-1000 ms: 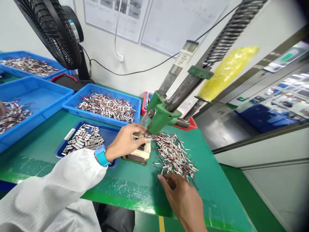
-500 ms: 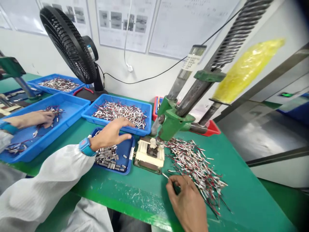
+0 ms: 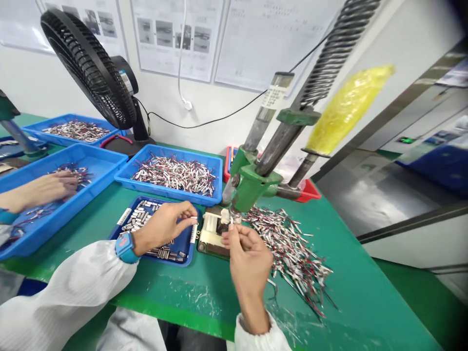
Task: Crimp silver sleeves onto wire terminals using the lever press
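My left hand [image 3: 166, 224] is over the right part of a small blue tray [image 3: 186, 251] of metal cylinders [image 3: 163, 252], its thumb and fingertips pinched round a small metal piece [image 3: 194, 219]. At the base block [image 3: 212, 237] of a green hand press [image 3: 252, 187], my right hand [image 3: 250, 251] pinches a thin white-tipped wire piece [image 3: 231, 222], which stands upright under the press head. A loose heap of red, black and white wire pieces [image 3: 292, 248] lies to the right of my right hand.
Behind the small tray stands a blue bin [image 3: 122, 181] of wire pieces. At the left, another person's hand [image 3: 54, 187] reaches into a larger blue bin [image 3: 106, 178]. A black fan [image 3: 89, 68] and a yellow-wrapped press handle [image 3: 349, 109] rise above the bench.
My right hand has moved up and left from the front of the wire heap to the press base with its wire piece. My left hand has gone from spread fingers to a pinch.
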`<state>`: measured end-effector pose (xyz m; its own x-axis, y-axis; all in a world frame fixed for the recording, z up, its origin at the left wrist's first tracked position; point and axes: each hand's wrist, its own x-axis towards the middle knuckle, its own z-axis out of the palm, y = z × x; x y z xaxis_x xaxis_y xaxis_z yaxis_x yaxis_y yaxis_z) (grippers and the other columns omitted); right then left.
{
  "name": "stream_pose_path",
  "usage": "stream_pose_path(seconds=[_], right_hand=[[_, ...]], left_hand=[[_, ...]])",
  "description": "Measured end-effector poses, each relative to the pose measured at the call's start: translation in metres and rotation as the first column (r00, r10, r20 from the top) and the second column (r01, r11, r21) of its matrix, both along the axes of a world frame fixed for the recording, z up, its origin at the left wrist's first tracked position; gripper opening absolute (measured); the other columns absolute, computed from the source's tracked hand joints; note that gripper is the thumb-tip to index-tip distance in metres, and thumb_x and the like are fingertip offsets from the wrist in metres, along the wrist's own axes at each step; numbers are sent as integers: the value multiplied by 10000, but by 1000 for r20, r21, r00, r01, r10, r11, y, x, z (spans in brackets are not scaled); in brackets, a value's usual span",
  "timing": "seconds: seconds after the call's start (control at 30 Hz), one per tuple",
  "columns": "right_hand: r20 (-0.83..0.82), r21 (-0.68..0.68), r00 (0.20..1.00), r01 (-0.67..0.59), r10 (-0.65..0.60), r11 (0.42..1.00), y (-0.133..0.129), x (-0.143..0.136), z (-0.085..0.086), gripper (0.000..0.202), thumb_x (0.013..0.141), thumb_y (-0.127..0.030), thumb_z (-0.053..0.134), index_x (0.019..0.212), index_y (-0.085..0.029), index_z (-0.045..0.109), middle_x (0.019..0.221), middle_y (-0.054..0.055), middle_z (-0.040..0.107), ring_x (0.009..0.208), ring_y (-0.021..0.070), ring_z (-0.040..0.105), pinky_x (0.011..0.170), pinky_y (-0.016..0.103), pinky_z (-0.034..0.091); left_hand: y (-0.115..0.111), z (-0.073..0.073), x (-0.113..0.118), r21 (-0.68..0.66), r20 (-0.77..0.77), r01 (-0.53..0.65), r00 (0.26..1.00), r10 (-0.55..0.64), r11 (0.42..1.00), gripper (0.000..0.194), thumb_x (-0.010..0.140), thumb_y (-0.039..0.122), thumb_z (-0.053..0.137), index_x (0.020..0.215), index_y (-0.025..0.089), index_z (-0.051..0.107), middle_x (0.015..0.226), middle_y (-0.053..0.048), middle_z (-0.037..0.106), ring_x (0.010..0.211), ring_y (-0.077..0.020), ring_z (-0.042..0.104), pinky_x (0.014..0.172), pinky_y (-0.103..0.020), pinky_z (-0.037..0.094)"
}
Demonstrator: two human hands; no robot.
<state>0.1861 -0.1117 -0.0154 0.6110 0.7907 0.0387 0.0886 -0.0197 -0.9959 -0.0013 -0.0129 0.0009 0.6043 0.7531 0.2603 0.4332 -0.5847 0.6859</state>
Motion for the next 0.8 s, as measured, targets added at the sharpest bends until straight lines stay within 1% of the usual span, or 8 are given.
stream_pose_path(seconds=[0.1, 0.17, 0.3, 0.43, 0.57, 0.63, 0.7, 0.8], right_hand=[[-201, -65, 976, -94, 80, 993, 1, 1, -2, 528, 730, -651, 761, 771, -133, 667, 662, 83, 711, 527, 173, 662, 521, 257, 556], [-259, -112, 958, -155, 122, 982, 2, 4, -2, 556, 690, -679, 778, 707, -138, 649, 631, 82, 696, 499, 167, 648, 486, 246, 537], [-158, -187, 977, -170, 141, 967, 5, 13, -5, 574, 697, -709, 759, 694, -148, 636, 585, 64, 674, 457, 158, 626, 434, 218, 486], [-40, -191, 990, -142, 137, 971, 4, 15, -13, 559, 792, -715, 674, 729, -161, 636, 580, 45, 671, 441, 152, 619, 431, 212, 467], [-9, -182, 992, -126, 126, 975, 2, 13, -18, 555, 810, -713, 661, 739, -163, 637, 583, 38, 672, 444, 147, 618, 445, 207, 467], [-21, -182, 991, -133, 131, 974, 3, 13, -18, 571, 796, -728, 666, 740, -160, 635, 578, 40, 666, 444, 150, 616, 439, 208, 463], [-34, -166, 991, -137, 133, 977, 5, 13, -18, 578, 799, -736, 657, 739, -162, 624, 571, 36, 655, 442, 145, 609, 436, 201, 451], [-33, -178, 983, -186, 183, 966, 5, 17, -15, 579, 813, -741, 633, 712, -173, 584, 571, 28, 644, 421, 127, 576, 418, 192, 417]], left_hand=[[-5, 10, 12, -94, 241, -86, 965, 106, 992, 106, 912, 277, 719, 908, 172, 703, 832, -15, 750, 752, -152, 680, 713, -254, 530], [-8, 13, 23, -182, 352, -95, 923, 155, 979, 145, 905, 307, 732, 942, 167, 740, 868, -32, 771, 789, -166, 702, 734, -271, 547], [-11, 9, 48, -293, 491, -25, 854, 173, 956, 192, 896, 314, 739, 1005, 164, 788, 986, -74, 806, 912, -208, 743, 841, -330, 581], [-11, 5, 69, -281, 501, -1, 853, 148, 960, 200, 882, 269, 725, 1037, 166, 797, 1037, -85, 806, 955, -219, 743, 875, -349, 581], [-10, 10, 80, -275, 478, 42, 873, 99, 960, 316, 859, 193, 677, 1163, 137, 740, 999, -76, 801, 878, -195, 730, 777, -304, 579], [-9, 16, 82, -232, 420, 50, 906, 54, 971, 282, 846, 163, 658, 1115, 127, 736, 946, -59, 792, 802, -171, 698, 727, -279, 554], [-7, 21, 82, -172, 354, 54, 935, 11, 984, 179, 845, 150, 644, 996, 128, 739, 878, -39, 775, 746, -154, 660, 705, -268, 530], [-7, 24, 80, -68, 277, 39, 961, -19, 997, 97, 860, 161, 638, 894, 137, 727, 824, -34, 751, 745, -167, 647, 716, -287, 515]])
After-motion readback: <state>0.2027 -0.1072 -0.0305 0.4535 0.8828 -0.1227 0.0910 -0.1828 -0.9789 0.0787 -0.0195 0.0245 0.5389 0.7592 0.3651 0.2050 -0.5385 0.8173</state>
